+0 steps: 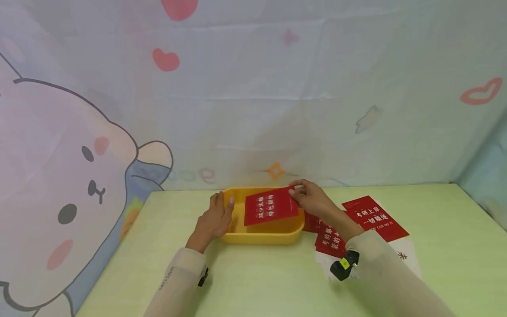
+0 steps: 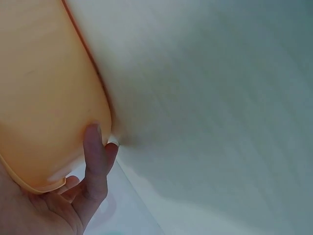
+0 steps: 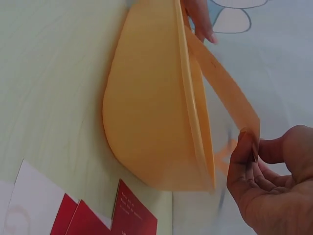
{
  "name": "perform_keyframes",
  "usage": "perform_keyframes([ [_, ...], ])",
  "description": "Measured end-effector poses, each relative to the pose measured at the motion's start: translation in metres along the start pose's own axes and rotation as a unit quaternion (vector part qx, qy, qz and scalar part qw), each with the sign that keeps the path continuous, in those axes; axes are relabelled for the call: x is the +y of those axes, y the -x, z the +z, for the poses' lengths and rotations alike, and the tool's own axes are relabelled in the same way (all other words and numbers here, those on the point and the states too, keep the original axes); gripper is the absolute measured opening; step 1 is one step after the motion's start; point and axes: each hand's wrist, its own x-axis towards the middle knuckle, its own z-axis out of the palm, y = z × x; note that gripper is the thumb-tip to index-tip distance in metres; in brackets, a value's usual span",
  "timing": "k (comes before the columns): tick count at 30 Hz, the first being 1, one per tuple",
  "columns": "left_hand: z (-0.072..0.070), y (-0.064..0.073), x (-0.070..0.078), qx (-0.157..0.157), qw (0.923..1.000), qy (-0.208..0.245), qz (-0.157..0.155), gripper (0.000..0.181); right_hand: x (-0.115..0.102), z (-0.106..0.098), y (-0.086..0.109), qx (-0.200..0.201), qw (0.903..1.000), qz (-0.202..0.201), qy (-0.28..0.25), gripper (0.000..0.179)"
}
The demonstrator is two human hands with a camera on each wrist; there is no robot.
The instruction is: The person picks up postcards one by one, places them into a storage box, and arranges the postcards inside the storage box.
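A shallow yellow plastic basin [image 1: 257, 239] stands toward the back of the table. My left hand [image 1: 212, 221] holds its left side; in the left wrist view, fingers [image 2: 94, 152] lie against the outer wall while the rim sits in the hand. Between thumb and fingers, my right hand [image 1: 317, 201] pinches the right edge of a red card [image 1: 271, 206] with white Chinese lettering. That card is tilted over the basin's opening. In the right wrist view, the pinched card [image 3: 230, 90] appears almost edge-on above the rim.
Right of the basin, several red cards [image 1: 376, 218] and white ones [image 1: 409, 255] overlap on the pale green table [image 1: 253, 281], partly hidden under my right forearm. A printed cloth backdrop [image 1: 253, 110] hangs directly behind the table's back edge.
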Motion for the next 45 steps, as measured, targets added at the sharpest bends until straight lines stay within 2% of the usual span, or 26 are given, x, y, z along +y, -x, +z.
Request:
perform_keyframes([
  [7,0.002,0.0,0.001,-0.005,1.0,0.002,-0.004,0.078,0.0,0.015,-0.011,0.004,0.9999,-0.005,0.009,0.044],
  [17,0.001,-0.001,-0.002,0.007,0.9998,-0.013,0.01,0.079,0.001,0.035,-0.024,0.018,0.9947,-0.043,0.092,0.046],
  [26,0.001,0.0,-0.003,0.014,0.9997,-0.018,0.008,0.079,0.001,0.043,-0.033,0.007,0.9892,-0.042,0.14,0.044],
  [32,0.002,-0.001,-0.003,0.012,0.9998,-0.014,0.01,0.081,-0.001,0.049,-0.034,0.012,0.974,-0.044,0.222,0.044],
  [41,0.003,-0.002,-0.004,0.015,0.9997,-0.015,0.008,0.079,-0.004,0.056,-0.035,0.006,0.9406,-0.061,0.334,0.026],
  [45,0.003,-0.002,-0.004,0.016,0.9997,-0.014,0.009,0.078,-0.004,0.059,-0.037,-0.001,0.9362,-0.046,0.348,0.025],
])
